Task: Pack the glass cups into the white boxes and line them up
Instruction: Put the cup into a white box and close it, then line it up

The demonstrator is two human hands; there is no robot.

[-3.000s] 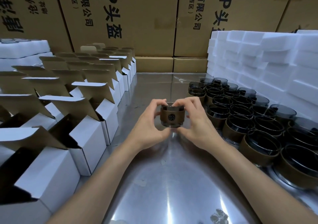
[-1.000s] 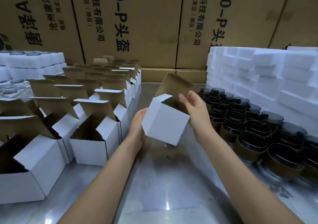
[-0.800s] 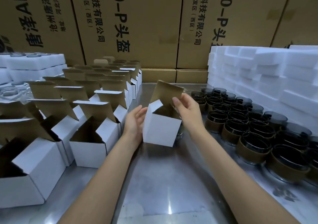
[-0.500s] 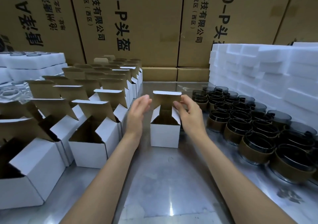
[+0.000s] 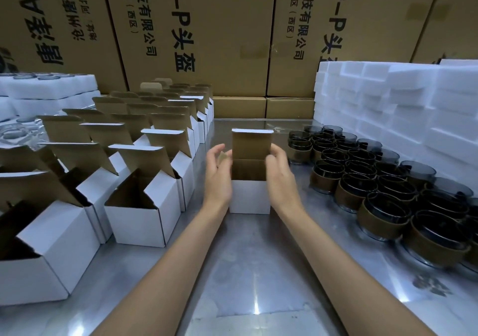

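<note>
On the metal desk [image 5: 248, 271], the left hand [image 5: 217, 178] and right hand [image 5: 280, 180] flank an upright white box [image 5: 249, 197], lid raised, fingers relaxed, grasping nothing. Glass cups [image 5: 362, 180] stand right of them, open boxes [image 5: 144, 206] left.

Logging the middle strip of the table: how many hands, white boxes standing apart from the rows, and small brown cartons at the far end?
Hands: 2, left hand and right hand
White box standing apart: 1
Small brown cartons: 2
Total: 5
</note>
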